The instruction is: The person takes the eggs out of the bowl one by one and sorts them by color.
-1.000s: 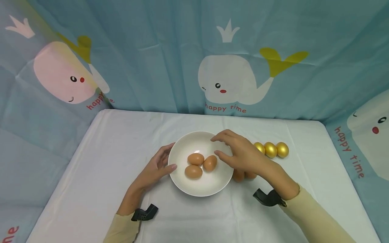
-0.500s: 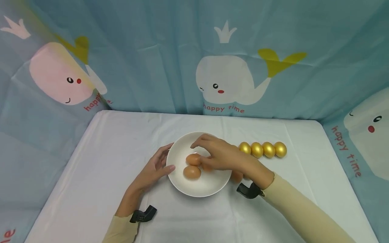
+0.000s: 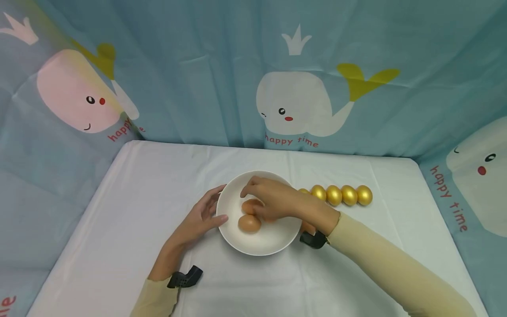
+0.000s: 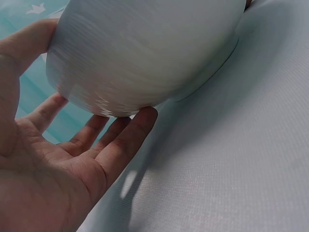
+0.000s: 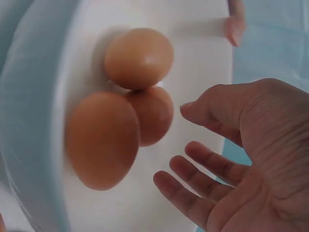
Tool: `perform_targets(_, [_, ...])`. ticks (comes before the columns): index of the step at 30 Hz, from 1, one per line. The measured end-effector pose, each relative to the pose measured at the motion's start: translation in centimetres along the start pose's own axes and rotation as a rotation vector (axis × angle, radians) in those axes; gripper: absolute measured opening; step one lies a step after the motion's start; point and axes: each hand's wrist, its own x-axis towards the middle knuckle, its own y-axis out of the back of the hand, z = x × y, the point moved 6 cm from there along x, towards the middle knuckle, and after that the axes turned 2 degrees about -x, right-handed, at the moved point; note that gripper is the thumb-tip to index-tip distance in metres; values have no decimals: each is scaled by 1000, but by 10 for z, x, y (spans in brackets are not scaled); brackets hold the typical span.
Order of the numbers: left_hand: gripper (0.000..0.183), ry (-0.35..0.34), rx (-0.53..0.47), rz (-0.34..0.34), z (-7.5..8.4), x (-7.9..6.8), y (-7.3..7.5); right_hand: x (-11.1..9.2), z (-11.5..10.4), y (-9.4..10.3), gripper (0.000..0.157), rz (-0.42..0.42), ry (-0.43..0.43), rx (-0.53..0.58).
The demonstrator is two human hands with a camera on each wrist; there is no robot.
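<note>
A white bowl [image 3: 257,251] stands mid-table with three brown eggs in it [image 5: 139,58] [image 5: 152,116] [image 5: 102,140]. My right hand [image 3: 253,200] hovers over them, fingers spread and slightly bent, holding nothing; the right wrist view shows the right hand [image 5: 186,145] with an empty palm just above the eggs. Two of the eggs [image 3: 249,223] show under the hand in the head view. My left hand [image 3: 203,215] rests against the bowl's left side. In the left wrist view the left hand [image 4: 104,137] has its fingers straight under the bowl's outer wall [image 4: 145,48], thumb along the side.
A row of golden eggs [image 3: 341,195] lies on the white tablecloth right of the bowl. Another brown egg [image 3: 306,227] shows partly behind my right wrist. A blue whale-print curtain [image 3: 301,105] closes the back and sides.
My right hand has moved left from the bowl's right rim to over the eggs and come lower, uncovering more golden eggs. The left hand has stayed at the bowl.
</note>
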Motion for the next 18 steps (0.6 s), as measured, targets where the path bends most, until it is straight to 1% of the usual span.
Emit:
perform_targets(7, [82, 11, -15, 7, 0, 1, 0, 5, -1, -3, 34, -65, 10, -24])
perform_targets(10, [82, 8, -20, 8, 0, 1, 0, 7, -2, -4, 35, -105, -1, -36])
perform_targets(15, [81, 11, -22, 3, -3, 1, 1, 11, -6, -12, 27, -155, -26, -66])
perform_targets(18, [80, 4, -18, 5, -3, 1, 1, 14, -10, -15, 20, -162, -17, -95])
